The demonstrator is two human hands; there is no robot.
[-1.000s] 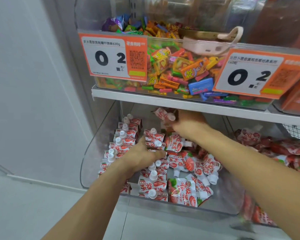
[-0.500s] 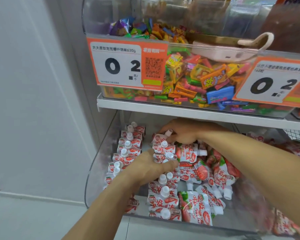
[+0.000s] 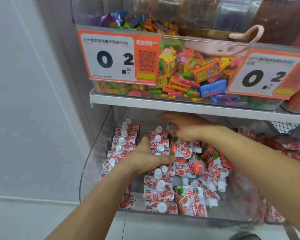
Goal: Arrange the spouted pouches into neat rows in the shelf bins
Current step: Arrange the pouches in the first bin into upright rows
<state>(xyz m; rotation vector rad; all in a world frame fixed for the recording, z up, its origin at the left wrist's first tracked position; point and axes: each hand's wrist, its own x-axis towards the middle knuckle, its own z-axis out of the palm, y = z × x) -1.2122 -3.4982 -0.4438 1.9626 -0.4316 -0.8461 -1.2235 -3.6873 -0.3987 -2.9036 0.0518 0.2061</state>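
Observation:
Red-and-white spouted pouches with white caps fill a clear bin (image 3: 163, 213) on the lower shelf. One neat row (image 3: 123, 141) runs along the bin's left side and a second row (image 3: 160, 187) down its middle. Loose pouches (image 3: 215, 168) lie jumbled to the right. My left hand (image 3: 148, 157) rests on the middle row, with fingers on the row's left side and thumb on its right. My right hand (image 3: 185, 129), blurred, is under the upper shelf at the back of the middle row, its fingers curled on a pale pouch (image 3: 171, 129).
The white shelf edge (image 3: 180, 106) hangs just above my right hand. Over it stands a clear bin of coloured candies (image 3: 189, 71) holding a pink scoop (image 3: 232, 47), with two orange price tags (image 3: 118, 56) (image 3: 263, 77). More red pouches (image 3: 293, 146) fill the neighbouring bin on the right.
My right hand carried a pouch down to the back of the middle row. My left hand stayed on that row. The camera moved closer.

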